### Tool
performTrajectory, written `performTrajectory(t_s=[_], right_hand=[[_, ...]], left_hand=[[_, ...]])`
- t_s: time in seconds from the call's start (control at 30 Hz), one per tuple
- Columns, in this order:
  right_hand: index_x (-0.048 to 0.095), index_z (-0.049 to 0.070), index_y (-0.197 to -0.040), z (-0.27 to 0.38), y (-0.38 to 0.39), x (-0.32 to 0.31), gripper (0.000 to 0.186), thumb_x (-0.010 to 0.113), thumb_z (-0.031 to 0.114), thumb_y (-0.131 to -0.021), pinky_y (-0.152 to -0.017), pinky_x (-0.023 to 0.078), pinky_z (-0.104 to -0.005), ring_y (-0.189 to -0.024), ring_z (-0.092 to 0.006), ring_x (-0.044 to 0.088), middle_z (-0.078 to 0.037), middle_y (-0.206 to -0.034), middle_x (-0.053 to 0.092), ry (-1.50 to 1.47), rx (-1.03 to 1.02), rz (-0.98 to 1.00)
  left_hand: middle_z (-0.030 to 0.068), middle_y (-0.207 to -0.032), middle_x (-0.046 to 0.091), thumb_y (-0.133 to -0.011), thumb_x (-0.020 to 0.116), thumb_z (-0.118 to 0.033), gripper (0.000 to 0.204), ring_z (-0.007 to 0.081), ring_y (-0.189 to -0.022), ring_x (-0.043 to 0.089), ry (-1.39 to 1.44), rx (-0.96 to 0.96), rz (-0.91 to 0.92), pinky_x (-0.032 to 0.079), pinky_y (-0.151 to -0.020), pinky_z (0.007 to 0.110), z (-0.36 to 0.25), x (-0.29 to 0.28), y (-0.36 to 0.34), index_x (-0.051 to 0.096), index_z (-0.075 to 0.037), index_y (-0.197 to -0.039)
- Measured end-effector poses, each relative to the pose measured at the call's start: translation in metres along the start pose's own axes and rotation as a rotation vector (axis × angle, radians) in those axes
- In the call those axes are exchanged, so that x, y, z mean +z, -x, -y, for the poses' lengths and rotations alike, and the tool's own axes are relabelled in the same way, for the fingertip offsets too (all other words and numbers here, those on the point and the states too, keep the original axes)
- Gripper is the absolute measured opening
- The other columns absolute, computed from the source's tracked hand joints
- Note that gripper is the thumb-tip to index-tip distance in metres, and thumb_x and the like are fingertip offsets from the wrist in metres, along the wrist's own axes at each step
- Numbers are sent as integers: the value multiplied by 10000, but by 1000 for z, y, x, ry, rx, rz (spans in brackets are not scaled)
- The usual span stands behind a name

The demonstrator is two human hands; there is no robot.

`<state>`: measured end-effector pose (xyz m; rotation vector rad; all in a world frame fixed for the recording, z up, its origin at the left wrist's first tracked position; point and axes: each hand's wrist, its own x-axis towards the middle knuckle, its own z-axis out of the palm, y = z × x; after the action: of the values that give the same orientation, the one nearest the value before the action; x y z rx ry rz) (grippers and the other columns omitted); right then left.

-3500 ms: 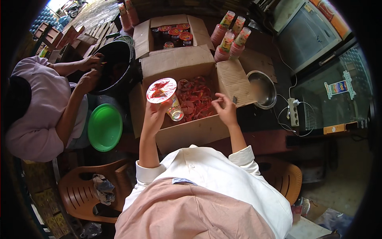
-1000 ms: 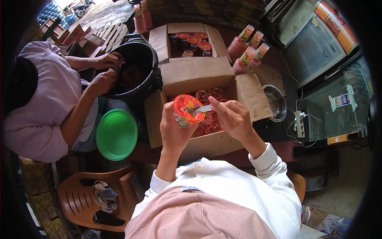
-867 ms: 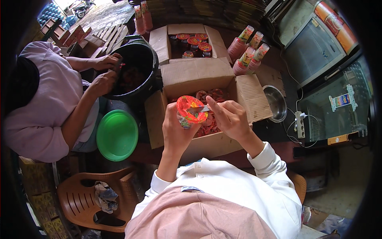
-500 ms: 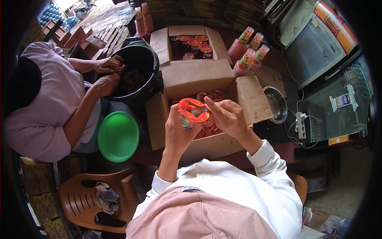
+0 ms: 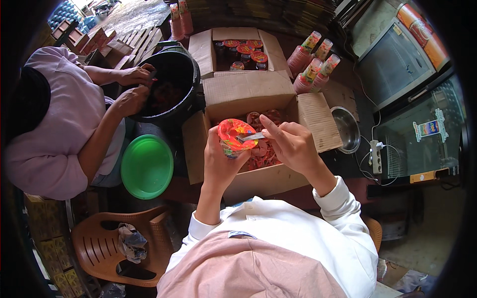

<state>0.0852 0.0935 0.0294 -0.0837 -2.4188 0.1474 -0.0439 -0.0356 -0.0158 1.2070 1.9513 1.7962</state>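
My left hand [image 5: 216, 158] is closed around a clear plastic cup [image 5: 231, 150]. Its red printed lid [image 5: 232, 128] faces up and toward the right. My right hand [image 5: 294, 142] grips a short flat metal blade [image 5: 252, 136], index finger stretched along above it; its handle is hidden in the fingers. The blade's tip lies against the lid, where a darker gap shows beside it; how deep it goes I cannot tell. Both hands are over an open cardboard box [image 5: 258, 185] holding a pile of red lid pieces and cut plastic [image 5: 265, 158].
Behind stands another carton [image 5: 201, 53] with red-lidded cups. Stacked cups [image 5: 310, 74] rise at the right, near a metal bowl [image 5: 346, 130]. At the left, a co-worker's hands [image 5: 133, 89] work over a black bucket [image 5: 191, 82]; a green basin [image 5: 147, 168] is below. A power strip [image 5: 375, 156] trails cables.
The cup has shifted slightly left and its lid is turned more into view. The blade now shows clearly across the lid. The co-worker's hands have moved slightly at the bucket.
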Motion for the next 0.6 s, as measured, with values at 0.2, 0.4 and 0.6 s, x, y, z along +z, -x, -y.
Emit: performTrajectory(t_s=[0.2, 0.4, 0.6], right_hand=[[470, 78, -1297, -1, 0, 5, 609, 607, 39, -705, -560, 457, -263, -549, -117, 495, -1, -565, 460, 125, -92, -2], [440, 59, -1315, -8, 4, 16, 627, 608, 37, -711, -577, 470, -260, -556, -115, 511, 0, -586, 493, 89, -108, -41], [495, 67, -1245, -7, 0, 21, 604, 644, -24, -668, -583, 483, -275, -601, -171, 570, -39, -635, 543, -133, 136, -72]], left_hand=[[122, -928, 610, -625, 755, -87, 534, 248, -849, 639, -31, 10, 15, 504, -742, 318, -6, 1, 1, 445, -40, -1057], [131, -926, 621, -627, 744, -79, 515, 246, -844, 644, -23, -14, 40, 508, -732, 318, -5, 3, 0, 451, -32, -1048], [126, -927, 622, -647, 735, -76, 490, 234, -841, 645, 21, -37, 43, 506, -733, 308, -2, 3, -1, 448, -28, -1041]])
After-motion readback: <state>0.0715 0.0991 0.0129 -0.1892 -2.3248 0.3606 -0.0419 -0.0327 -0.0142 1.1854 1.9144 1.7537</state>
